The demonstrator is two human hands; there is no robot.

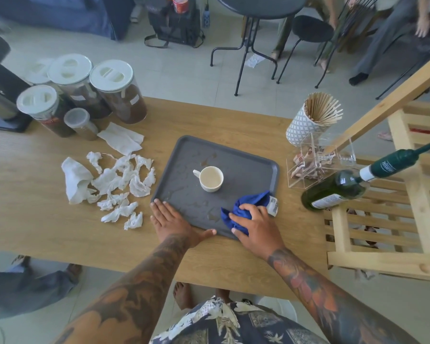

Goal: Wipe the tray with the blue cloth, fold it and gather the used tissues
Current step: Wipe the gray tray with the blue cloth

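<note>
A dark grey tray (243, 167) lies in the middle of the wooden table, with wet streaks and brown spots on it. A white cup (211, 178) stands on the tray. My right hand (255, 225) presses a bunched blue cloth (252, 203) onto the tray's near right corner, fingers curled over it. My left hand (171, 220) lies flat on the tray's near left corner, fingers straight. Several crumpled white tissues (114, 184) are scattered on the table left of the tray.
Several lidded jars (94, 95) stand at the back left, with a flat napkin (121, 139) beside them. A holder of wooden sticks (310, 117), a clear acrylic box (318, 162) and a green bottle (338, 189) are right of the tray. A wooden rack (392, 214) stands further right.
</note>
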